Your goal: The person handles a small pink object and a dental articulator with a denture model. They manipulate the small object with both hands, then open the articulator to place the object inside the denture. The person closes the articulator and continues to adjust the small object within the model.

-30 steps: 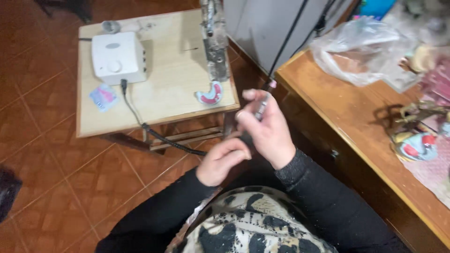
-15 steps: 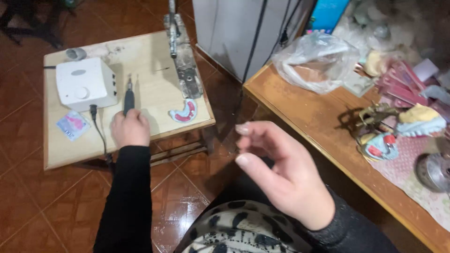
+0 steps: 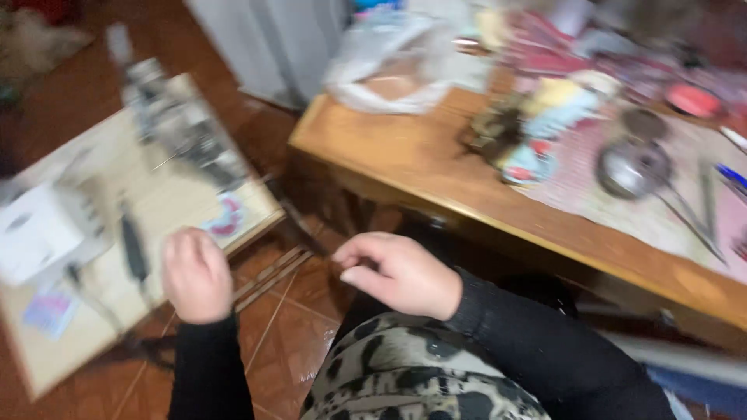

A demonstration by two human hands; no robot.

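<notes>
The view is motion-blurred. My left hand (image 3: pixel 196 276) hovers at the near edge of a small light wooden table (image 3: pixel 167 202), its fingers curled under and nothing visible in it. A dark slim handpiece (image 3: pixel 133 247) lies on that table just left of the hand, apart from it. A pink and white dental model (image 3: pixel 226 218) sits just beyond the hand. My right hand (image 3: pixel 401 274) is held above my lap with loosely bent fingers and holds nothing. It is below the front edge of a big wooden table (image 3: pixel 436 187).
A white box-shaped unit (image 3: pixel 35 233) with a cable, a metal stand (image 3: pixel 183 132) and a small packet (image 3: pixel 49 313) are on the small table. The big table carries a plastic bag (image 3: pixel 389 62), a dental model in a frame (image 3: pixel 525 159), a metal bowl (image 3: pixel 632 167) and tools. Red tiled floor lies below.
The view swung right towards the big table. My left hand let go of the handpiece, which now lies on the small table. My right hand dropped lower and curled.
</notes>
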